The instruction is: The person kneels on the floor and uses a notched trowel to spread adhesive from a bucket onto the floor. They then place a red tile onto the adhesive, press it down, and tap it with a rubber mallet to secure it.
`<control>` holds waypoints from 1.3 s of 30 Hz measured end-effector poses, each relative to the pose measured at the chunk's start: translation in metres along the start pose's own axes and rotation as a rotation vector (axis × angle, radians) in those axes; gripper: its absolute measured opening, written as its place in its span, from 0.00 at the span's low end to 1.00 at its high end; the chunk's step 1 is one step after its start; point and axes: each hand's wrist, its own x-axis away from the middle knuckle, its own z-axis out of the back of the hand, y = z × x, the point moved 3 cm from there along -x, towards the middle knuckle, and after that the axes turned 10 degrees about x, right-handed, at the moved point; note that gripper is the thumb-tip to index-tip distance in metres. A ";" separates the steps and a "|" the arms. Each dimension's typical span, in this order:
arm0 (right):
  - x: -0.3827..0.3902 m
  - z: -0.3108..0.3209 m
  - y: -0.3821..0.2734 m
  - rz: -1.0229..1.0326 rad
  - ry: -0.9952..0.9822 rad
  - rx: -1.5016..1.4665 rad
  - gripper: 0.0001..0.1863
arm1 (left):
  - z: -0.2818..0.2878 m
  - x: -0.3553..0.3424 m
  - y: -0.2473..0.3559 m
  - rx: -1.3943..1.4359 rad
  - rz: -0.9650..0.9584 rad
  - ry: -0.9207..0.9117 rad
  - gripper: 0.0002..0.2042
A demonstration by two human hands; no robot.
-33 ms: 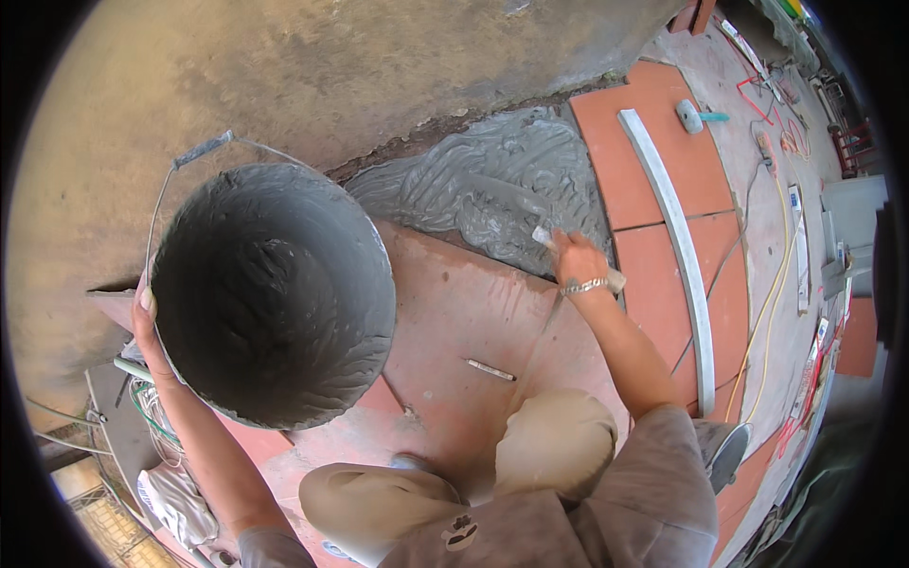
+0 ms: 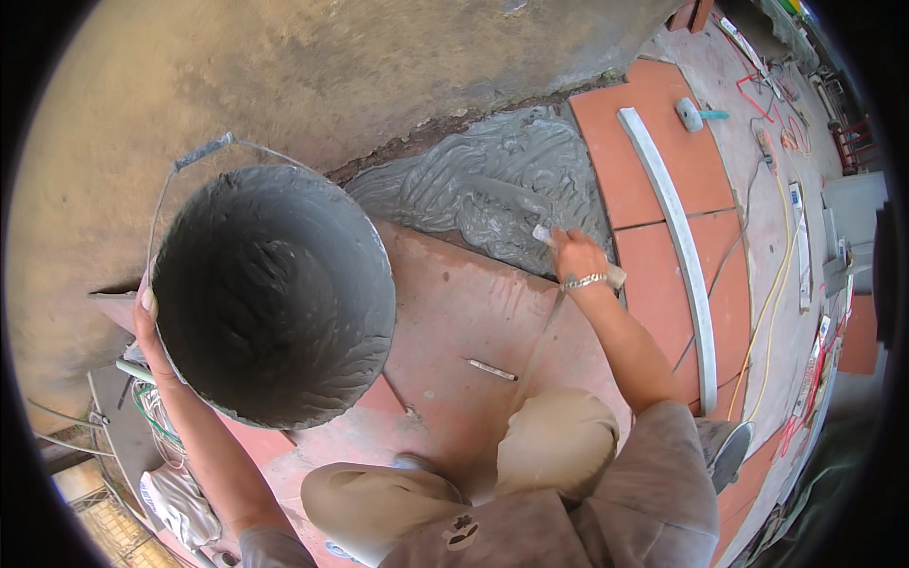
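On the left, a large bucket [image 2: 365, 237] is tilted with its mouth toward me, and grey mortar [image 2: 270, 284] coats its inside. My left hand [image 2: 148, 317] is closed on the bucket's left edge, thumb at the rim. Its wire handle with a grip [image 2: 202, 151] stands up at the far side. A bed of wet, ridged mortar [image 2: 426, 185] lies along the wall. My right hand [image 2: 578, 256], with a chain bracelet on the wrist, is wrapped round a trowel's handle [image 2: 615, 275] at the bed's near right edge. The trowel's mortar-covered blade [image 2: 507, 197] lies against the bed.
Red floor tiles [image 2: 653, 284] lie right of the mortar, bearing a long pale metal bar [image 2: 674, 218] and a mallet [image 2: 690, 115] with a teal handle. A pen-like marker [image 2: 491, 369] lies before my knees. Cables [image 2: 778, 275] run along the right; a stained wall [image 2: 312, 66] bounds the far side.
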 end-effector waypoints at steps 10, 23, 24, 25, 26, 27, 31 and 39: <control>-0.019 -0.018 -0.060 0.240 0.004 0.025 0.14 | -0.007 0.003 -0.004 0.174 0.082 -0.054 0.40; -0.070 0.016 -0.135 0.322 -0.081 -0.039 0.16 | -0.017 0.005 -0.002 0.176 0.088 -0.092 0.37; -0.066 0.018 -0.129 0.322 -0.110 -0.043 0.16 | -0.015 0.007 -0.004 0.187 0.097 -0.059 0.36; -0.062 0.019 -0.118 0.321 -0.158 -0.045 0.16 | -0.014 0.007 -0.005 0.219 0.117 -0.050 0.36; -0.057 0.020 -0.105 0.316 -0.204 -0.046 0.16 | -0.011 0.007 -0.006 0.203 0.103 -0.041 0.36; -0.051 0.021 -0.090 0.299 -0.236 -0.015 0.16 | -0.008 0.007 -0.007 0.210 0.102 -0.056 0.35; -0.007 0.029 -0.021 0.244 -0.242 0.120 0.14 | 0.003 0.006 -0.008 0.239 0.098 -0.078 0.34; 0.061 0.018 0.079 0.122 -0.237 0.219 0.12 | -0.017 0.007 -0.004 0.286 0.131 -0.240 0.29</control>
